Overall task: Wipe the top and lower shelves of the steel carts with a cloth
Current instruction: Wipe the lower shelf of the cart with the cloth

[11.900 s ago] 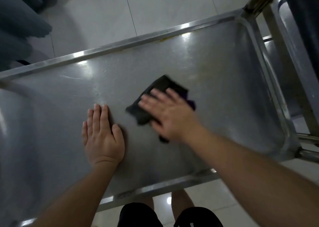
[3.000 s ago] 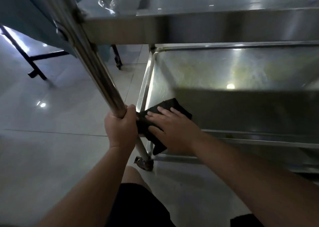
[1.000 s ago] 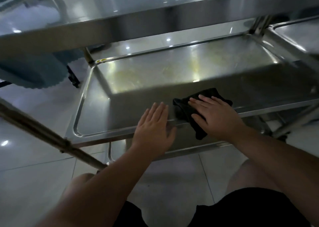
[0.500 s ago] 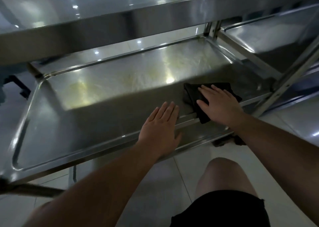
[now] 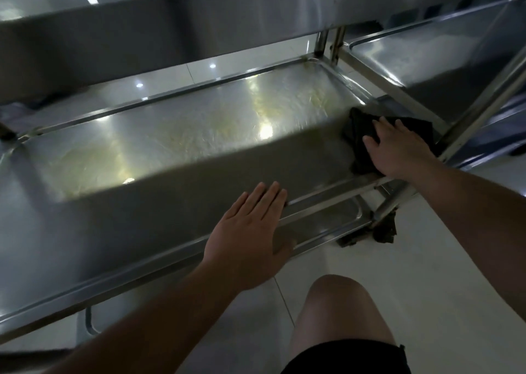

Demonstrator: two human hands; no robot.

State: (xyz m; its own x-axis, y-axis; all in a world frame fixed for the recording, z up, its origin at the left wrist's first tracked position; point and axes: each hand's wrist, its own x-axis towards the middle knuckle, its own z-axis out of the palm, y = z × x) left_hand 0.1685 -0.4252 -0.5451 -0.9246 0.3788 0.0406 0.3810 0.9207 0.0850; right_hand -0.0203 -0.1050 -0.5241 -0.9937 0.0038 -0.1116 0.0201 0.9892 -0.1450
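From the head view I see my right hand [image 5: 398, 149] pressing the cloth [image 5: 360, 134] flat-fingered in the lower shelf [image 5: 170, 134] right corner; left hand [image 5: 250, 237] rests open on the rim. Cloth could snag on the upright [image 5: 466, 123] (tight corner).

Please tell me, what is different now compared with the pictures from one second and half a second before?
The right hand has slid the black cloth rightwards along the middle shelf, into its right near corner. The left hand stayed flat on the shelf's front rim. Nothing was taken hold of or let go.
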